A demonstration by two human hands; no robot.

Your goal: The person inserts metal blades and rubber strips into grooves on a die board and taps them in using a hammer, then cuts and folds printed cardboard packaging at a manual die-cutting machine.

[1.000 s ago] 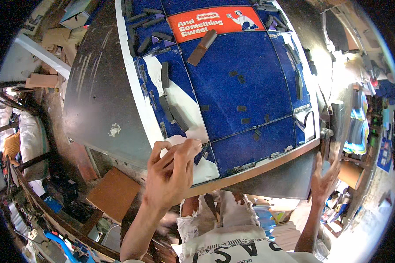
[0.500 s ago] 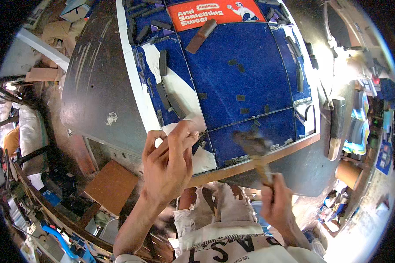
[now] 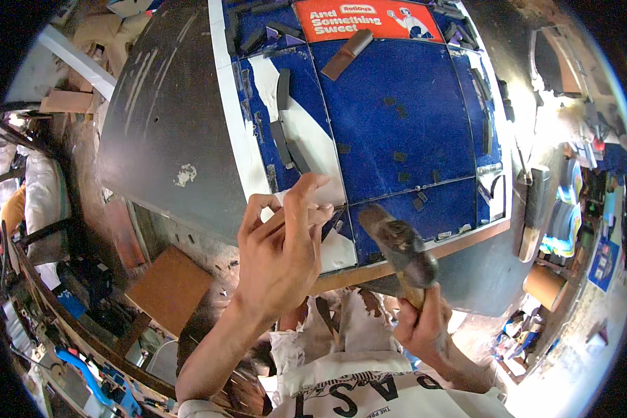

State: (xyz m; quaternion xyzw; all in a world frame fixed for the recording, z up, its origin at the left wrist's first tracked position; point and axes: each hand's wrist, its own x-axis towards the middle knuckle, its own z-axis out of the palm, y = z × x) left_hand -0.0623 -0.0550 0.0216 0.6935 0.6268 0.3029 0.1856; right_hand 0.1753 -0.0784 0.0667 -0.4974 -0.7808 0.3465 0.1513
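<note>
My right hand (image 3: 425, 326) is wrapped round the wooden handle of a hammer (image 3: 405, 254), its dark head raised over the near edge of a blue panel (image 3: 397, 90). My left hand (image 3: 280, 244) hovers at the panel's near left corner, fingers bent together in a pinch; whatever they hold, if anything, is hidden. Just beyond those fingers, dark curved strips (image 3: 280, 143) lie in a row along a white patch. A brown flat block (image 3: 346, 54) rests farther up, across the edge of a red printed label (image 3: 369, 19).
Under the panel is a dark worktable (image 3: 167, 139) with a pale scuff. More dark strips (image 3: 265, 35) lie in the panel's far corners. A long dark bar (image 3: 533, 212) stands at the right. On the left, a brown wooden stool (image 3: 168, 289) sits low.
The hammer head has come back toward me, closer to my right hand. My left hand keeps its pinched pose at the panel corner. The whole view has shifted slightly.
</note>
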